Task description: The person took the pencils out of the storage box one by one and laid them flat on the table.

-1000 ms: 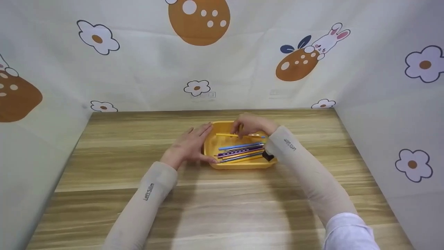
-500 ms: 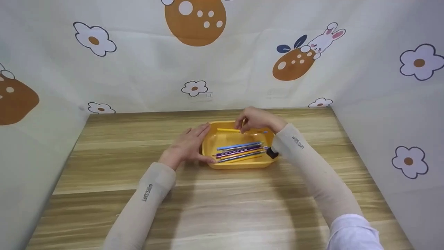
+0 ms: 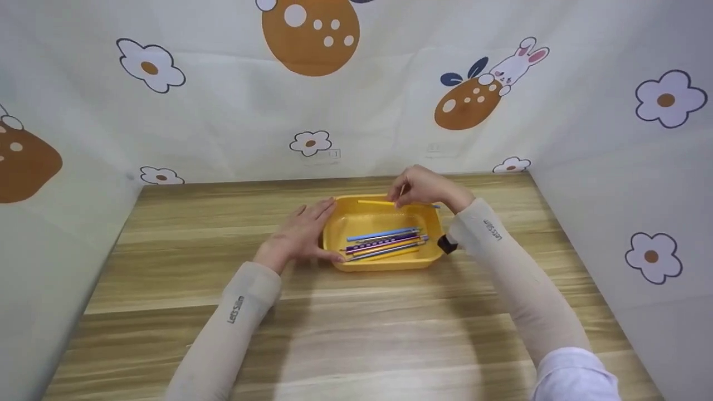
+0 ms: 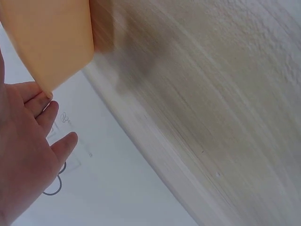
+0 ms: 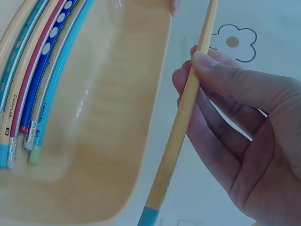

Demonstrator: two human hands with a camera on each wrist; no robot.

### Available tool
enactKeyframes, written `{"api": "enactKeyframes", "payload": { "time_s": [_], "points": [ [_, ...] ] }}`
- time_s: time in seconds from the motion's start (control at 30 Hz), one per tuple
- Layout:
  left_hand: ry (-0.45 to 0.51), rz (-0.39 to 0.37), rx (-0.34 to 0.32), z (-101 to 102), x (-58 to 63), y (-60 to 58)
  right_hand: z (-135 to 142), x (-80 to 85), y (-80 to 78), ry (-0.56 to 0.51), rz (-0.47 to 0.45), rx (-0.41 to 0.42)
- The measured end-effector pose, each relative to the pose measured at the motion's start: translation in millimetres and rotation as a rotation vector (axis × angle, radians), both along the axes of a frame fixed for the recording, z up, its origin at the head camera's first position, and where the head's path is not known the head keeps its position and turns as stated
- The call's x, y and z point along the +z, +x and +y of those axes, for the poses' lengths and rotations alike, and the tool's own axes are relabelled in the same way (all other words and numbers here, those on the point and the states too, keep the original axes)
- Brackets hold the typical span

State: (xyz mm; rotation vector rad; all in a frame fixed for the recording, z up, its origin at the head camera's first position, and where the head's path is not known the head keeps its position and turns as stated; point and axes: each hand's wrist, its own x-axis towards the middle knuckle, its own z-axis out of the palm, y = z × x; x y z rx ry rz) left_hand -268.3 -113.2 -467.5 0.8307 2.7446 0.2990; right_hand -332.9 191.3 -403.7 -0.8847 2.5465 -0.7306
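A yellow pencil (image 3: 372,203) with a blue end is pinched between the thumb and fingers of my right hand (image 3: 424,186), above the back edge of a yellow tray (image 3: 390,267). The right wrist view shows that pencil (image 5: 176,136) slanting, apart from the tray's rim. Several pencils (image 3: 384,244) lie side by side in the tray: light blue, purple with white dots, yellow and others. My left hand (image 3: 298,234) rests on the tray's left end, thumb at the front corner and straight fingers at the back corner. In the left wrist view, fingertips touch the tray's wall (image 4: 51,42).
The tray stands on a wood-grain table (image 3: 356,323), near its back edge. A pale cloth (image 3: 223,111) printed with flowers and rabbits hangs behind and at both sides. A small black piece (image 3: 447,244) sits at the right sleeve's cuff.
My right hand has moved back and to the right with the yellow pencil, lifting it away from the others. The left hand has kept its place on the tray.
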Motion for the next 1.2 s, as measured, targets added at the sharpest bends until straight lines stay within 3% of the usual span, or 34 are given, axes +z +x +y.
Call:
{"api": "enactKeyframes", "payload": {
  "time_s": [0.53, 1.2],
  "points": [
    [0.012, -0.001, 0.003, 0, -2.1, -0.1, 54, -0.6, 11.1, -0.061, 0.053, -0.169],
    [0.031, -0.007, -0.007, -1, -4.0, -1.3, 126, -29.0, 16.3, -0.032, 0.057, -0.424]
  ]
}}
